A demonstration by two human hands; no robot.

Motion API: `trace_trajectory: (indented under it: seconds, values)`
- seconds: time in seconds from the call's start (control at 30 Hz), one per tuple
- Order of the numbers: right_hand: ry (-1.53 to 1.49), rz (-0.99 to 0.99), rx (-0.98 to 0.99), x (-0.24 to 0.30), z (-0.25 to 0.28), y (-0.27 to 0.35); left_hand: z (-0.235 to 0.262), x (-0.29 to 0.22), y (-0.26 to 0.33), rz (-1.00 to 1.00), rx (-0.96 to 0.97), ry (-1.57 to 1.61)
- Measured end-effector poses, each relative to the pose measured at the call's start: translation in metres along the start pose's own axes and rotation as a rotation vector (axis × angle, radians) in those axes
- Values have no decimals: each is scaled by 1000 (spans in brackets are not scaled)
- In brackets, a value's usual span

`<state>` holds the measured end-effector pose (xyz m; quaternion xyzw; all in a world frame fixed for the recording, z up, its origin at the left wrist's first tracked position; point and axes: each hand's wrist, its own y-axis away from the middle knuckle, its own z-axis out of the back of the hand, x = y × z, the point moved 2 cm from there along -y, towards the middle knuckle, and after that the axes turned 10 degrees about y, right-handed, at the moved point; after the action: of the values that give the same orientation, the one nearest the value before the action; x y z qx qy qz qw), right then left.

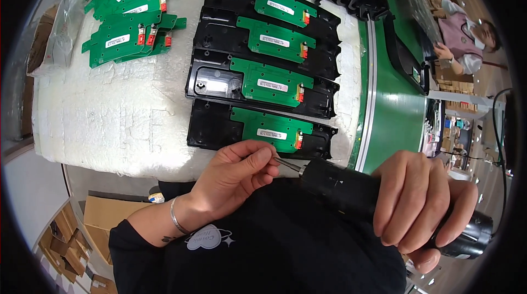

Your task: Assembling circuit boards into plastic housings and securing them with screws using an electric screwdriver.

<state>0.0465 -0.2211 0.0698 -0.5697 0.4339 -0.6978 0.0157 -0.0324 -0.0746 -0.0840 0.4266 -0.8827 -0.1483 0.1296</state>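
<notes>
Green circuit boards [129, 17] lie loose in an overlapping heap at the far left corner of the white foam sheet [110, 118] that covers the bench, each with a white label and a small red part at one end. A clear plastic bag [57, 36] sits just off the sheet's left edge. Toward the sheet's right edge, four black plastic housings [261, 58] lie side by side in a column running from the far edge to the near edge, each carrying a green board on top.

Close to the near edge, just in front of the nearest housing [211, 126], the left hand [233, 176] has its fingertips [269, 157] pinched together around the thin metal bit [286, 164] of the electric screwdriver [351, 189]; whether a screw sits between them cannot be told. A silver bracelet [175, 217] circles that wrist. The black screwdriver lies nearly level across the person's dark shirt, bit pointing left, and the right hand [422, 206] is wrapped tightly round its barrel, fingers curled fully over it.

Beyond the sheet's right edge runs a green conveyor belt [392, 124] with a black part [403, 52] on it. At the far right another person [464, 38] sits handling something at their own station.
</notes>
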Motion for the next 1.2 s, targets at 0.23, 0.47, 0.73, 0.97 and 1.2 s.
trace_trajectory:
  seconds: [0.23, 0.47, 0.73, 0.97, 1.2]
  values:
    - [45, 13, -34, 3, -1, 9, 0, 5, -3, 71, 64, 31]
    - [324, -160, -501, -25, 5, 36, -21, 18, -6, 124, -37, -143]
    - [282, -241, -573, -32, 18, 41, -10, 8, -3, 250, 16, -318]
    - [304, -270, -608, -34, 17, 37, -18, 3, -8, 234, 23, -422]
    - [318, -329, -611, -39, 9, 37, -13, 7, -7, 70, -62, -516]
